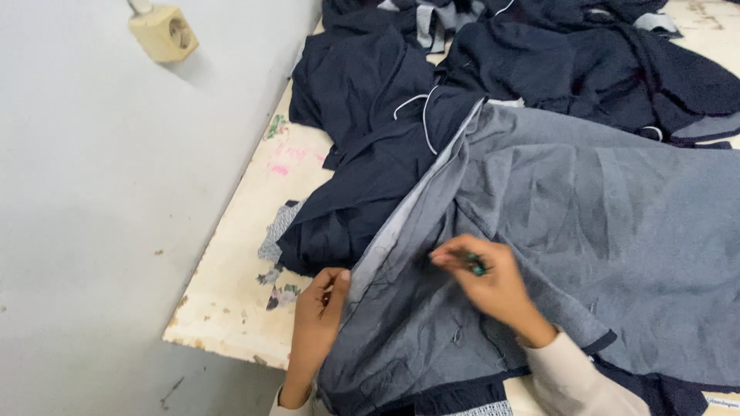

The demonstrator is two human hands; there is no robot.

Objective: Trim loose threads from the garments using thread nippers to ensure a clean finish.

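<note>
Grey wall (100, 192) on the left with 1 beige socket (163, 32); worn cream table (239, 293) carries the work. 1 grey garment (586, 231), inside out, lies spread at the near edge. Left hand (317, 312) pinches its pale seam edge (401, 223); right hand (487, 281) rests on the cloth, fingers closed round 1 small green tool (476, 267), kind unclear. Looks like seam checking or thread trimming; next needs the edge kept taut. Dark navy pile (524, 54) behind, count unclear. 2 hands.
</note>
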